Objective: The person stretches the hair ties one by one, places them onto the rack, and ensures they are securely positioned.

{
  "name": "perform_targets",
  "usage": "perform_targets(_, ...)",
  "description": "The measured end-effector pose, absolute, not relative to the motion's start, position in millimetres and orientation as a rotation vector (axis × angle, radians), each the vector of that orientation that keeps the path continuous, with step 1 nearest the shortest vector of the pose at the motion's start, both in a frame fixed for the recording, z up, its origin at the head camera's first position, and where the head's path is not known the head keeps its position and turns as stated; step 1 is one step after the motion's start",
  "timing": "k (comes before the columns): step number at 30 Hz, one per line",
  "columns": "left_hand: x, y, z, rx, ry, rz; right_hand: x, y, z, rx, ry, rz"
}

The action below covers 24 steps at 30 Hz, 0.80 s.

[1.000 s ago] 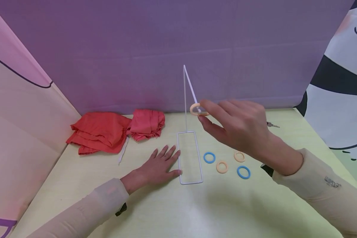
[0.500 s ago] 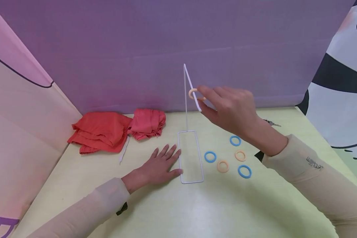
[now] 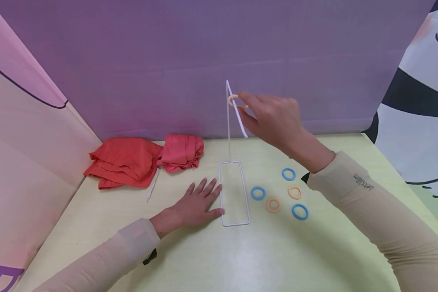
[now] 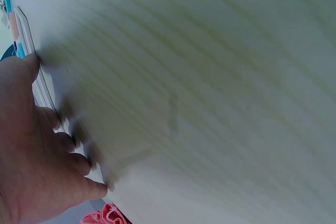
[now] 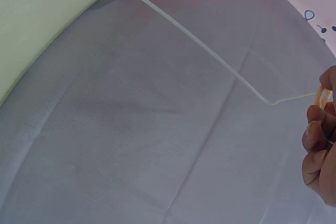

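Note:
My right hand (image 3: 273,117) pinches a peach ring (image 3: 232,98) between thumb and fingers. The ring encircles the upper arm of a white wire stand (image 3: 240,121), not far from its top bend. In the right wrist view the same ring (image 5: 318,96) shows at the fingertips, with the stand's rod (image 5: 194,38) running up to the bend. My left hand (image 3: 193,205) lies flat with fingers spread, its fingertips on the left side of the stand's rectangular base (image 3: 235,224). The left wrist view shows that hand (image 4: 47,150) along the base's edge.
Right of the base lie two blue rings nearest it and behind, one being a blue ring (image 3: 258,199), plus a peach ring (image 3: 273,211), another peach ring (image 3: 295,197) and a blue ring (image 3: 300,218). Folded red cloths (image 3: 127,162) sit at the back left. A purple curtain (image 3: 168,89) stands behind.
My right hand has moved up and left, bringing the peach ring from the stand's free tip along the sloping arm toward the top bend. My left hand has stayed at the base.

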State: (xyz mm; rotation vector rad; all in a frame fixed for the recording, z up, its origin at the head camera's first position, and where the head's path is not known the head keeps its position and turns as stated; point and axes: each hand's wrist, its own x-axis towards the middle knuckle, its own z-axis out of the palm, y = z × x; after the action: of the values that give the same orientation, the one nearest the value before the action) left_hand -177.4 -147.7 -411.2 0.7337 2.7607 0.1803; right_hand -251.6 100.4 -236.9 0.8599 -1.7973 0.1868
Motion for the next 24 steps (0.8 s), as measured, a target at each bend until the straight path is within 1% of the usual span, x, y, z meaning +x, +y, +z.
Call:
perform_targets(7,-171.4,-146.6,-419.4,0.732,2.749,0.205,-262.6,93.7,-242.6,0.85,-1.833,0.194)
perform_targets(24,-175.3,-148.8,-413.9,0.71,2.758,0.17,-283.1,84.9,-236.9,0.792,-1.937,0.237)
